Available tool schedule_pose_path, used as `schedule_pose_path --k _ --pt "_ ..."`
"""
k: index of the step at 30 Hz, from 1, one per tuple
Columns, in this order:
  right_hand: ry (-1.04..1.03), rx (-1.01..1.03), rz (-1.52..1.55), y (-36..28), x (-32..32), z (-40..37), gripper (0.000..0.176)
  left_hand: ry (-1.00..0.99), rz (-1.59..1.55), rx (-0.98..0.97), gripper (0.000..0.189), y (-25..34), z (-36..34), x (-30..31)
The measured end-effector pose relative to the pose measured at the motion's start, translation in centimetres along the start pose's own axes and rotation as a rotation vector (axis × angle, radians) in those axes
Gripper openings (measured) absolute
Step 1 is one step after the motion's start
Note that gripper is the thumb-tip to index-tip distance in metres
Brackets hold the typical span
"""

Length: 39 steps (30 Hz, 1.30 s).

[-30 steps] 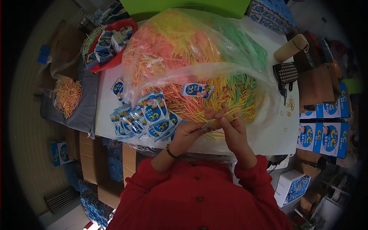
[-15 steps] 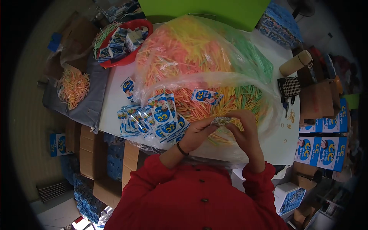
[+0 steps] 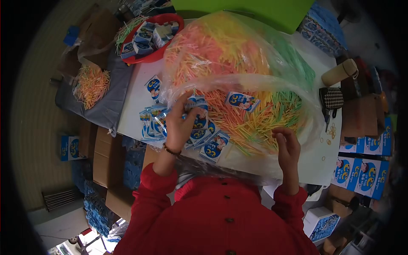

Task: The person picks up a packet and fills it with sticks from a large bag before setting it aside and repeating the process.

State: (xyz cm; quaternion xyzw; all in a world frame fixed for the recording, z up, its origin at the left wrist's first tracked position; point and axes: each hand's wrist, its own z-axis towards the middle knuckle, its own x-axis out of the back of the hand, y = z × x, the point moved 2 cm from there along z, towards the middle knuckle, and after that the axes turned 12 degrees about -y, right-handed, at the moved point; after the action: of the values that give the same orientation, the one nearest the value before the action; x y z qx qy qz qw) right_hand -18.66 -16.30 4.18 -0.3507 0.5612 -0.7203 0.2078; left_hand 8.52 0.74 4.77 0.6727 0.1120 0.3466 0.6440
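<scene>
My left hand [image 3: 179, 125] is over a pile of blue-and-white printed sachets [image 3: 151, 123], thumb and fingers apart around the upper sachets. Its fingertips partly hide them, and whether they touch is hard to tell. One sachet [image 3: 215, 146] lies at the pile's right end, near the table's front edge. My right hand [image 3: 288, 146] holds nothing, its fingers loosely bent and apart, at the front of a heap of thin pastel sticks [image 3: 255, 127]. These pink, yellow and green sticks spill from a large clear plastic bag [image 3: 221, 46]. Another sachet [image 3: 242, 101] rests on top of them.
A red basin [image 3: 180, 25] with sachets stands at the back left, near loose sticks [image 3: 91, 87] on grey cloth. At the right are a beige bottle [image 3: 340, 72], a houndstooth pouch [image 3: 331, 97], rubber bands [image 3: 331, 131] and printed boxes [image 3: 361, 174]. Cardboard boxes [image 3: 104, 157] stand at lower left.
My hands have parted. The sachet they held between them is gone from them, and one now lies at the pile's right end. My left hand has moved left over the pile; the view has shifted slightly.
</scene>
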Motion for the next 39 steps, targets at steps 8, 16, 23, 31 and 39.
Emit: schedule_pose_path --k 8,16,23,31,39 --pt "0.237 -0.079 0.037 1.5 4.5 -1.7 0.013 -0.084 1.042 -0.707 0.025 2.3 2.8 -8.4" --pt "0.153 0.084 -0.445 -0.8 2.4 -1.9 0.032 -0.218 1.124 -0.645 0.020 3.5 4.4 -10.5" --pt "0.111 0.199 -0.657 0.9 -3.9 5.4 0.042 -0.246 0.696 -0.544 0.029 5.8 0.8 -8.1" --pt "-0.065 0.135 -0.324 1.4 -3.5 4.9 0.019 -0.337 -0.744 0.354 0.031 0.9 -4.8 -9.8" --pt "-0.201 -0.113 0.181 1.6 -3.6 -2.9 0.011 -0.352 -1.216 0.478 0.013 -0.7 -5.6 -12.0"
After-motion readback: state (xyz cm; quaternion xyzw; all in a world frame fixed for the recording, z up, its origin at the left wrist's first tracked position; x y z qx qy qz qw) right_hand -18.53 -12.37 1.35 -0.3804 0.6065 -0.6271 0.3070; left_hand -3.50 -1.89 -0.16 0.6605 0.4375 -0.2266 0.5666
